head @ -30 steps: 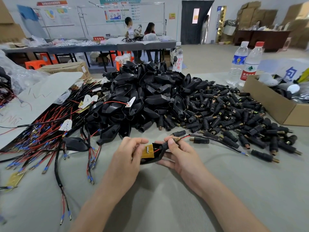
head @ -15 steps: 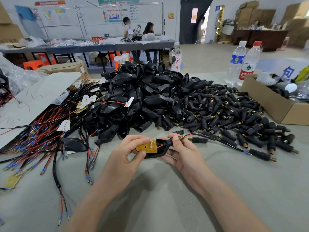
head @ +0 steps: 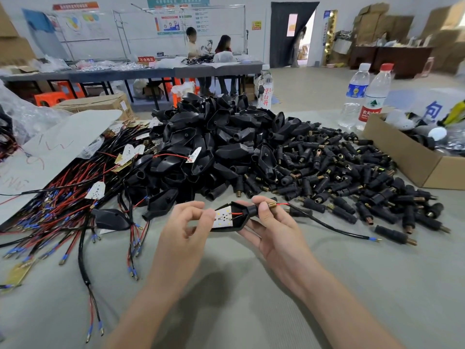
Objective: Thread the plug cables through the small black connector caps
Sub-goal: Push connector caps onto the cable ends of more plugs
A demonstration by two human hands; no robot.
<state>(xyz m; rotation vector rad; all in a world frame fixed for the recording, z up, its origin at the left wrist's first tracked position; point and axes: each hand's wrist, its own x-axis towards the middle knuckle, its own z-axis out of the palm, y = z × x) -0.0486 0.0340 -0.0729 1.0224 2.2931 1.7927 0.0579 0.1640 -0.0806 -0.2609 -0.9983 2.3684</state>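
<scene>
My right hand grips a black housing shell by its neck, thumb on top beside a brass threaded tip. A small white LED board with a red wire lies inside the shell, and my left hand pinches that board's left edge. The black cable runs out of the neck to the right and ends in a blue ferrule on the table. Behind my hands rises a heap of black shells, with a spread of small black connector caps to its right.
Red and black cables with blue ferrules cover the table's left side, next to a grey card sheet. At the right stands an open cardboard box with two water bottles behind it. Two people sit at a far table.
The board in the shell has turned over: its yellow back showed before, its white LED face shows now. Both hands have risen slightly with the shell.
</scene>
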